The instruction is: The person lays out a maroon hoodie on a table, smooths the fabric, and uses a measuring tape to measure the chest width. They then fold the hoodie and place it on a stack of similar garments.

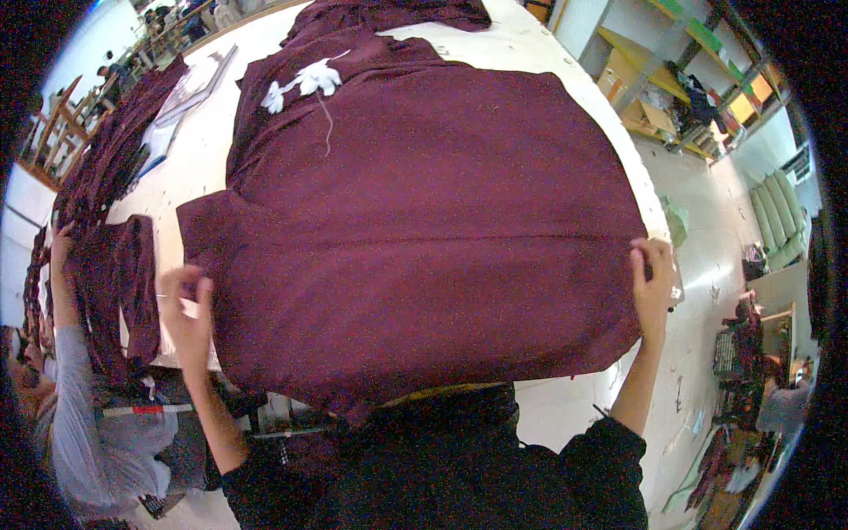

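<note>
A wide maroon cloth piece, perhaps a garment, lies spread over the white tabletop before me. A straight crease crosses it from side to side, and its near edge hangs past the table. My right hand is at the cloth's right edge, thumb and forefinger pinched on it where the crease ends. Beside the left edge is my left hand, blurred, thumb apart from the bent fingers. White soft scraps with a pale string rest on the cloth toward the far left.
More maroon cloth is heaped along the table's left side, where a co-worker in a grey sleeve reaches over it. A flat clear-looking sheet lies behind. Shelving stands right of the table across the floor.
</note>
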A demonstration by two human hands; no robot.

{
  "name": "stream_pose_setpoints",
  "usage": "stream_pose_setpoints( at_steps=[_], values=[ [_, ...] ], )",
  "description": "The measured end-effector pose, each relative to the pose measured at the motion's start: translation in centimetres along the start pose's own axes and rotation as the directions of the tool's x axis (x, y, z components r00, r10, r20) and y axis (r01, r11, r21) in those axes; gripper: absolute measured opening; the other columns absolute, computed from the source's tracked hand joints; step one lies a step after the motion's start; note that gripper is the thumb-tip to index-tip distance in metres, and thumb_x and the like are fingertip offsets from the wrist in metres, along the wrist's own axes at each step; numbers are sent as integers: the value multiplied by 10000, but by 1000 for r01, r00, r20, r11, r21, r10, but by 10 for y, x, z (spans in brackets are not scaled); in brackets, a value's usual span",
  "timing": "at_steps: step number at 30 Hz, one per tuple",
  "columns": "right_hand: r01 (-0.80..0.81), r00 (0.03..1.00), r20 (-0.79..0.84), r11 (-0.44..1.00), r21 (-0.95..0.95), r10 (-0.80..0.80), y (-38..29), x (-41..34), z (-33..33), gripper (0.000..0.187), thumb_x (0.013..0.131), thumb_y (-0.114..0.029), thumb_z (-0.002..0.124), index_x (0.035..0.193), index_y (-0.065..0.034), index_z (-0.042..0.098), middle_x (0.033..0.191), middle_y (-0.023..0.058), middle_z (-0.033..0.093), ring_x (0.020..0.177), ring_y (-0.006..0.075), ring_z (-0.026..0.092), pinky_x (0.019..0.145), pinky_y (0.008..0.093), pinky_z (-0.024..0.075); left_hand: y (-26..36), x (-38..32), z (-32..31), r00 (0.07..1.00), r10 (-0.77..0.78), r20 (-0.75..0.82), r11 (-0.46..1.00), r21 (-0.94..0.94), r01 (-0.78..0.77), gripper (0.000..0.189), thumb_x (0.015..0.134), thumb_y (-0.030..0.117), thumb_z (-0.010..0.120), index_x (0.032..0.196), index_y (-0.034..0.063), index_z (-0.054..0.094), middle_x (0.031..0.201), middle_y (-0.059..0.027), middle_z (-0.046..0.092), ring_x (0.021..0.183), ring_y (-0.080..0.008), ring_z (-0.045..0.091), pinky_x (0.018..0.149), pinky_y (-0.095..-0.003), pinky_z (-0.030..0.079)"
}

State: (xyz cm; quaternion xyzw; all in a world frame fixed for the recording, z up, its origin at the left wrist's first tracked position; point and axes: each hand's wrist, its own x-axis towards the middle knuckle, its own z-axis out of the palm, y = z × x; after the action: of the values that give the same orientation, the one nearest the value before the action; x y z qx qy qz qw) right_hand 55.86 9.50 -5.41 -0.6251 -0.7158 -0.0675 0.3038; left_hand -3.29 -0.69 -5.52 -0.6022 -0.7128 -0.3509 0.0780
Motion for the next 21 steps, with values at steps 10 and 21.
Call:
stream_pose_setpoints(
  at_steps=[10,21],
  values=[
    [-86,996,-37,994,-66,84,17,-21,-3,141,846,-82,547,975,-41,583,988,102,564,919,257,549,798,341,435,0,-41,4,966,-254,-51,967,-50,252,212,893,174,521,983,-2,596,903,-96,607,795,-193,547,709,-308,414],
    [73,183,979,994,81,-93,-86,-154,16,202,848,-204,494,902,-58,622,913,154,629,859,371,585,730,444,479,-6,-30,14,848,-530,23,807,-294,513,419,841,207,641,1164,41,431,816,-75,594,739,-103,516,686,-237,402]
  ],
)
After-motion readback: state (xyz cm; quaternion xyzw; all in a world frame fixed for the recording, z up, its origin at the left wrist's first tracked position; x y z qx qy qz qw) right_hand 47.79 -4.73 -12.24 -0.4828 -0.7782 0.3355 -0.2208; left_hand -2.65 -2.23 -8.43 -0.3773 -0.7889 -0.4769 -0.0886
